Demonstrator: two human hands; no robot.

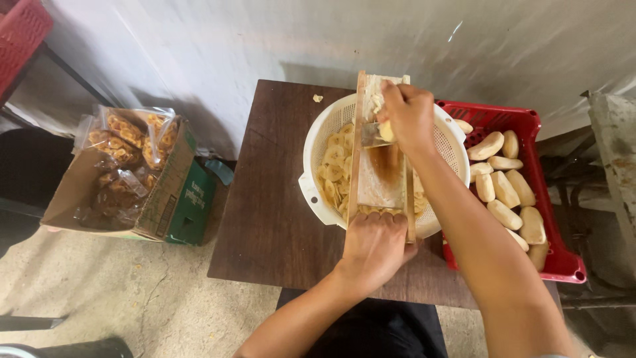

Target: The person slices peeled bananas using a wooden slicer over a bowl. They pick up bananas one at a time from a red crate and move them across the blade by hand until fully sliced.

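Centrally, a wooden slicer board (381,166) lay lengthwise across a white perforated colander (318,156), running from 12 o'clock to 6 o'clock over the bowl.

Item 1: left hand (374,245), at 6 o'clock of the colander, fingers curled and clamped on the near end of the slicer board.

Item 2: right hand (407,116), at 12 o'clock on the board, fingers closed around a peeled banana piece (386,131), pressing it against the board near the metal blade (372,134).

Item 3: banana slices (334,162), thin pale rounds, heaped inside the colander, mostly at 9 o'clock of the board; a few showed at 3 o'clock under the right forearm.

Item 4: dark brown wooden worktop (271,212), carrying the colander; one small scrap (318,98) sat on it at 11 o'clock of the bowl.

Item 5: red plastic crate (523,122), at 3 o'clock, touching or just beside the colander, holding whole peeled bananas (507,192) in a loose pile.

Item 6: cardboard box (172,192), on the concrete floor (132,298) at 9 o'clock, well apart from the worktop, filled with clear bags of fried chips (126,132).

Item 7: red crate corner (20,30), at 10 o'clock in the far edge of view.
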